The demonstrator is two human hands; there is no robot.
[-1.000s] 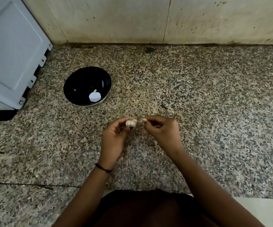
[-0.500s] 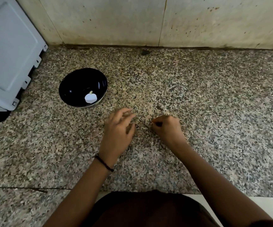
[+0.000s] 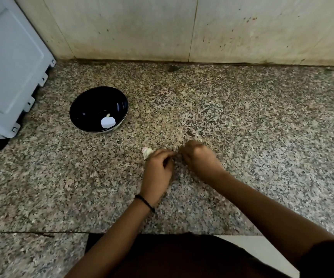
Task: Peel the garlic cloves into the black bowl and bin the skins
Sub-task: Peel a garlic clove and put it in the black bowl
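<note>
1. The fingers (image 3: pixel 163 155) of my left hand (image 3: pixel 157 171) curl tight round a clump of garlic cloves (image 3: pixel 147 152), whose white end pokes out just left of them. A black wristband (image 3: pixel 145 202) circles the wrist behind.
2. Just right of them and almost touching, the fingers (image 3: pixel 191 146) of my right hand (image 3: pixel 201 159) are curled in and blurred. I cannot tell whether they pinch anything.
3. Under both sets of fingers lies the speckled granite counter (image 3: pixel 262 137).
4. Beyond my fingers and to their left stands the black bowl (image 3: pixel 94 103), well apart, with a white garlic bulb (image 3: pixel 107 122) lying inside.
5. Farther left is a pale grey appliance (image 3: pixel 11 67). Behind everything rises a stained tiled wall (image 3: pixel 242 27).
</note>
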